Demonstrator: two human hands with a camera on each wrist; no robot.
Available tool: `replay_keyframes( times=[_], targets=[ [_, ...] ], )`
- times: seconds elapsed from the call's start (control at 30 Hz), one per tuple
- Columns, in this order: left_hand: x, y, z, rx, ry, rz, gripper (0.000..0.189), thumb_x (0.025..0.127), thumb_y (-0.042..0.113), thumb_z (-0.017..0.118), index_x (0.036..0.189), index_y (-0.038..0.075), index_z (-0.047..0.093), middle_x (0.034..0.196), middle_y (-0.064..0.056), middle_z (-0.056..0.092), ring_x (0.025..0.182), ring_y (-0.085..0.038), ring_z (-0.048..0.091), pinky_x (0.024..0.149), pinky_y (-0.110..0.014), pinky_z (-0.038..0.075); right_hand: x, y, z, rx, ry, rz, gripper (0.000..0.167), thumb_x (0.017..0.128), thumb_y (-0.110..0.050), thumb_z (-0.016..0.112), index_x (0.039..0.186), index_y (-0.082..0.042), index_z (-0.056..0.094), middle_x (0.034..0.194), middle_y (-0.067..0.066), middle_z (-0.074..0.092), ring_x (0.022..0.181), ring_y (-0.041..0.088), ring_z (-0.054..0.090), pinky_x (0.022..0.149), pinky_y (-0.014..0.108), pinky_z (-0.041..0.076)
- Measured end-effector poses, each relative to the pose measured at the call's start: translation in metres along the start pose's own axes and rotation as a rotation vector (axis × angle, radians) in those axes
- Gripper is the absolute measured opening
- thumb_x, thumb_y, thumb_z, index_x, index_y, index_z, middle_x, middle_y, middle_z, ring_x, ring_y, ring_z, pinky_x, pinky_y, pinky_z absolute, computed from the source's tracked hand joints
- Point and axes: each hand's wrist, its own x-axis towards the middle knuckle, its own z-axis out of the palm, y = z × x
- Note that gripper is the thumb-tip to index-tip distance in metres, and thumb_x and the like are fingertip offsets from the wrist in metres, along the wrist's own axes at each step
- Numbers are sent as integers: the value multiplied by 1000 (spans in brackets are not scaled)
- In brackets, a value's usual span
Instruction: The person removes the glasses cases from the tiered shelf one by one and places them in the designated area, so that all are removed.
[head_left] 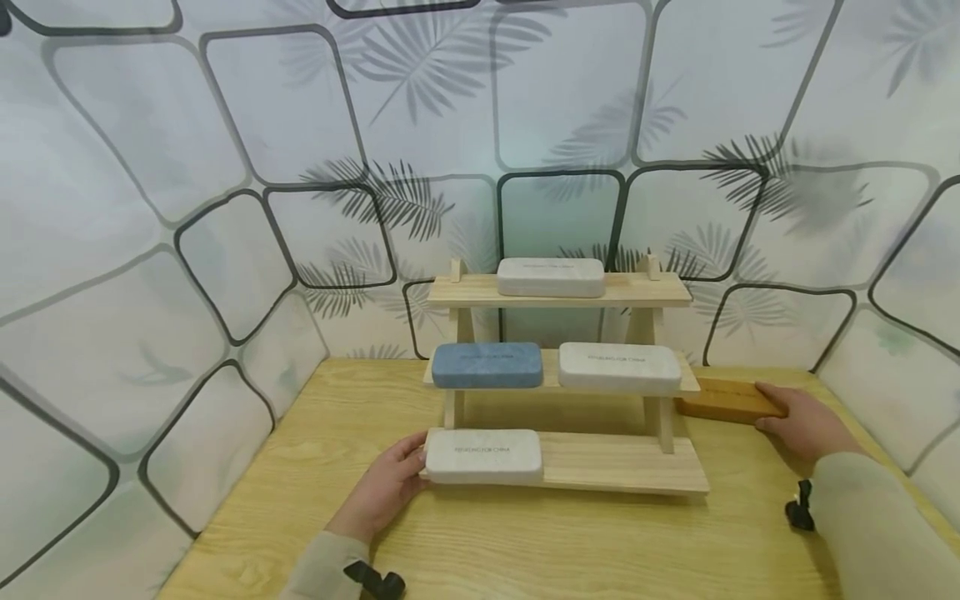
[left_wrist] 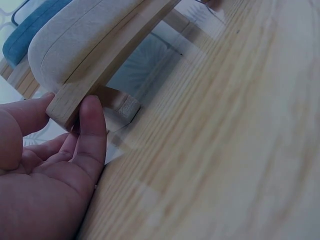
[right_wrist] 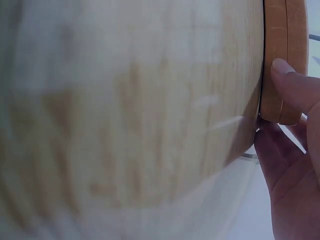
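A three-tier wooden display rack (head_left: 622,462) stands on the table. My left hand (head_left: 390,483) pinches the left end of its bottom board, with the thumb on one side and a finger underneath in the left wrist view. On that board lies a white glasses case (head_left: 483,458). The middle tier carries a blue glasses case (head_left: 487,367) and another white case (head_left: 619,368); a third white case (head_left: 551,277) lies on top. To the right of the rack, my right hand (head_left: 810,421) grips the right end of an orange-brown glasses case (head_left: 727,400), low against the tabletop.
The wood-grain table (head_left: 525,542) extends in front and to both sides of the rack. Patterned wall covering (head_left: 420,125) closes in behind and at the left and right. Black wrist straps (head_left: 801,507) sit over both sleeves.
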Motion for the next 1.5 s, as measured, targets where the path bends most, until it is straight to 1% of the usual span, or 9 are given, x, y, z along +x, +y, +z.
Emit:
replay_keyframes(
  times=[0.23,0.37,0.57,0.7,0.97,1.13,1.3,1.4,1.5],
  targets=[
    [1,-2,-2,4,-4,1,61,108,22,52,155,-7,27,150,-26,43,118,-21,56,92,-35,50,1,-3,4,-15,27,15,78,94,-31,69,153,5,33,142,44,36,123,67,35,96,76,31],
    [2,-3,-3,1,-21,-2,61,108,22,51,156,-7,26,151,-27,41,120,-21,55,92,-35,50,3,-3,7,-27,39,31,74,94,-26,68,153,5,35,139,45,39,121,67,37,95,76,33],
    [1,-2,-2,-4,-18,4,63,108,22,52,156,-7,24,152,-28,38,122,-23,55,93,-36,51,8,-10,6,-40,61,73,74,94,-27,68,153,2,35,136,45,43,117,66,42,90,74,38],
    [1,-1,-1,2,-8,4,62,108,22,53,156,-7,26,151,-28,40,121,-23,55,93,-36,51,10,-15,4,-47,50,91,73,95,-25,68,153,3,34,135,45,42,116,66,43,89,74,39],
    [1,-2,-1,7,-11,3,63,108,23,52,155,-8,26,151,-28,40,123,-24,54,94,-36,51,13,-18,3,-47,39,99,73,96,-22,66,155,2,30,135,46,42,116,66,43,90,73,40],
    [2,-3,-2,-8,-20,-3,62,108,22,52,156,-7,25,151,-28,39,123,-23,54,94,-36,51,12,-19,3,-41,45,101,72,95,-21,66,153,5,31,134,46,42,116,66,43,90,74,39],
    [2,-3,-2,-6,-27,3,64,107,23,53,156,-7,24,149,-28,42,120,-23,56,93,-36,51,8,-23,0,-27,65,84,69,95,-19,64,150,9,33,133,47,42,116,66,42,91,74,38],
    [1,-2,-2,-8,-25,5,63,107,22,53,156,-7,25,148,-27,44,119,-22,57,93,-36,51,4,-26,0,-1,84,83,68,97,-22,62,150,11,32,134,48,40,116,67,41,92,74,37],
    [1,-1,-2,-1,-20,7,62,108,22,52,155,-8,25,147,-27,45,119,-22,56,93,-35,51,1,-26,3,18,94,104,72,103,-34,56,153,10,28,137,48,37,119,67,38,94,75,35]
  ],
)
